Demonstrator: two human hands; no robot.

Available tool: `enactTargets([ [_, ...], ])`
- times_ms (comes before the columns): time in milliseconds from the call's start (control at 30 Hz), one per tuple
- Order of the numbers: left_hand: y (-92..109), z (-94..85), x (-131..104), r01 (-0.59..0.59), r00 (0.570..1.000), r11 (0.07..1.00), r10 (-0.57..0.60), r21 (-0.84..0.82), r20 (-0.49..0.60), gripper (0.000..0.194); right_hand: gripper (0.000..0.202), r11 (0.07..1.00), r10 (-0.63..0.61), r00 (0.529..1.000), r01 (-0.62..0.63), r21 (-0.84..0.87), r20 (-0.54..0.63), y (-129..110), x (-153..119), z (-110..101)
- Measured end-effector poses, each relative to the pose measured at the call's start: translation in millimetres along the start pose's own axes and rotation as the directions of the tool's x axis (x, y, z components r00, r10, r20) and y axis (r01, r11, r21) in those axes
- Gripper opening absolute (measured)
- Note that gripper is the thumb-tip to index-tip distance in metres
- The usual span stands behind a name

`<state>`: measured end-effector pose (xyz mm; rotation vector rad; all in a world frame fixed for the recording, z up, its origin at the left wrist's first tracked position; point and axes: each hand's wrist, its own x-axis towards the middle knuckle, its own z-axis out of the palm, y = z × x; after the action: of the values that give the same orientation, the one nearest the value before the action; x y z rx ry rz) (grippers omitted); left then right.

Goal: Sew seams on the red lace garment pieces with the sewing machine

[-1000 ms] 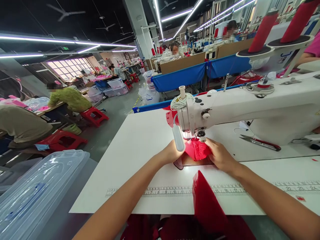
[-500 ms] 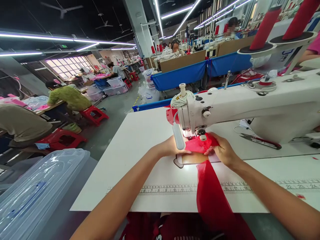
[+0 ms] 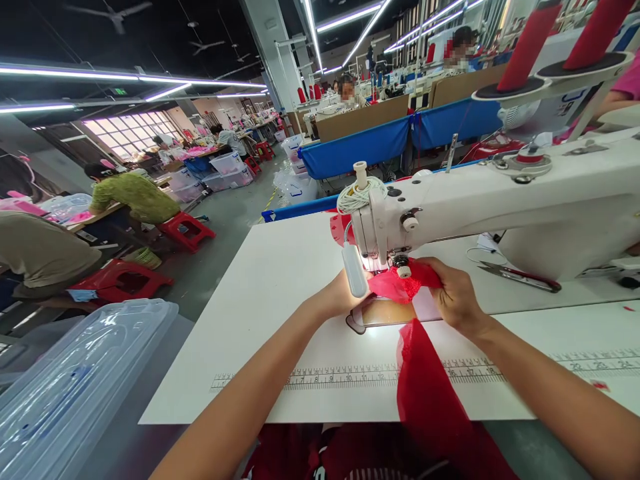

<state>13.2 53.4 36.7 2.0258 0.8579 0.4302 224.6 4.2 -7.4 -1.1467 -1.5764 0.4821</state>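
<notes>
A piece of red fabric (image 3: 393, 285) with a rough, textured patch lies under the needle area of a white sewing machine (image 3: 465, 200). My right hand (image 3: 457, 293) pinches its right end, thumb and fingers closed. At the left end, my left hand (image 3: 340, 292) grips the cloth edge beside the needle; a small white lamp (image 3: 355, 270) and its glare hide most of those fingers. A long red strip (image 3: 425, 380) hangs from the machine bed over the table's front edge into my lap. More red fabric (image 3: 340, 228) shows behind the machine head.
Thread snips (image 3: 520, 277) lie right of the needle area on the white table (image 3: 240, 320), which has a printed ruler (image 3: 360, 378). Red thread cones (image 3: 530, 47) stand above the machine. A clear lidded bin (image 3: 85, 373) is at my left. Other people sit at machines beyond.
My right hand has lifted and turned a little, drawing the fabric's right end outward; its fingertips no longer show under the cloth. My left hand stays almost in place. The view has shifted slightly.
</notes>
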Motion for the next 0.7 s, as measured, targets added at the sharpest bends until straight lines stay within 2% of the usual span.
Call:
enactTargets([
  [100, 2.9, -7.6, 0.9, -0.005, 0.998, 1.000, 0.004, 0.016, 0.058, 0.025, 0.021, 0.999, -0.028, 0.999, 0.027, -0.024, -0.023, -1.4, 0.5, 0.3],
  [200, 0.6, -6.2, -3.6, 0.012, 0.999, 0.998, -0.015, 0.054, 0.052, 0.028, 0.019, 0.998, -0.060, 0.998, 0.060, -0.025, -0.029, -2.6, 0.5, 0.7],
  [300, -5.1, 6.6, -9.2, 0.038, 0.999, 0.992, -0.035, 0.123, -0.032, 0.030, 0.020, 0.995, -0.097, 0.995, 0.096, -0.015, -0.023, -3.5, -0.2, 0.8],
  [433, -12.7, 28.8, -10.5, 0.083, 0.978, 0.957, -0.025, 0.277, -0.206, 0.033, 0.024, 0.990, -0.136, 0.991, 0.136, -0.026, 0.016, -3.3, -1.3, -1.1],
  [567, -19.5, 39.8, -11.8, 0.070, 0.953, 0.879, 0.082, 0.472, -0.293, 0.026, 0.028, 0.981, -0.176, 0.977, 0.184, -0.056, 0.122, -2.5, -1.8, -6.1],
  [700, -24.5, 42.3, -21.3, -0.016, 0.937, 0.743, 0.244, 0.669, -0.249, 0.020, 0.025, 0.945, -0.297, 0.913, 0.322, -0.048, 0.280, -1.5, -1.1, -13.4],
])
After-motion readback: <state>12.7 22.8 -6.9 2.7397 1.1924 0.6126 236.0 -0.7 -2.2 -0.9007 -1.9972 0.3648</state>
